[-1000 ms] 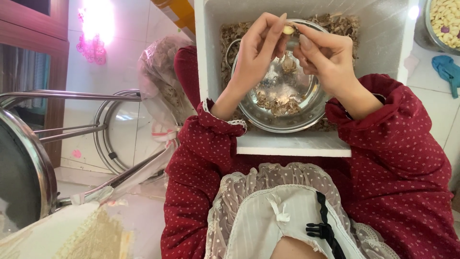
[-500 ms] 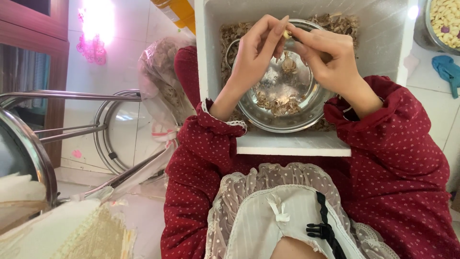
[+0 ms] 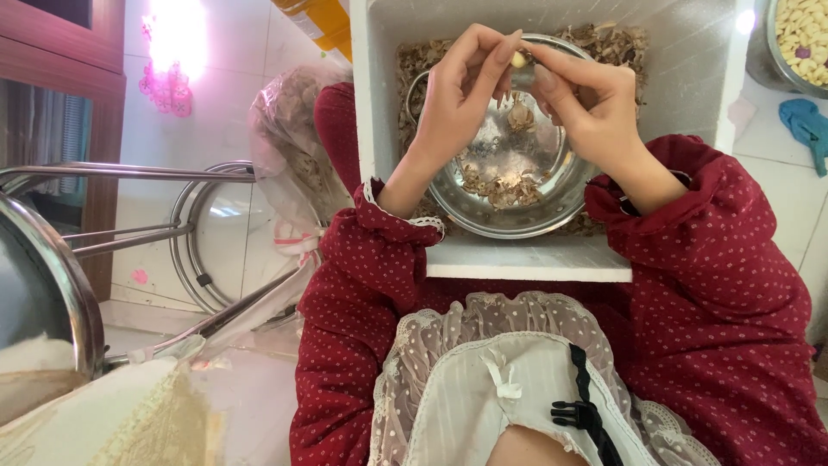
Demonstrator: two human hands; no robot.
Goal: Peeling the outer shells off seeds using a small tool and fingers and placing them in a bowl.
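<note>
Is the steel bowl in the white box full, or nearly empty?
Nearly empty. The steel bowl holds only a thin pile of dry peels at the bottom; its shiny inner wall shows bare above them.

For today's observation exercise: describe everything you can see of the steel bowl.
The steel bowl is round, shiny metal with a rolled rim. It sits upright inside a white box, on a bed of dry brown husks. Papery peelings lie in its bottom. Both hands hover above it; neither visibly touches it.
</note>
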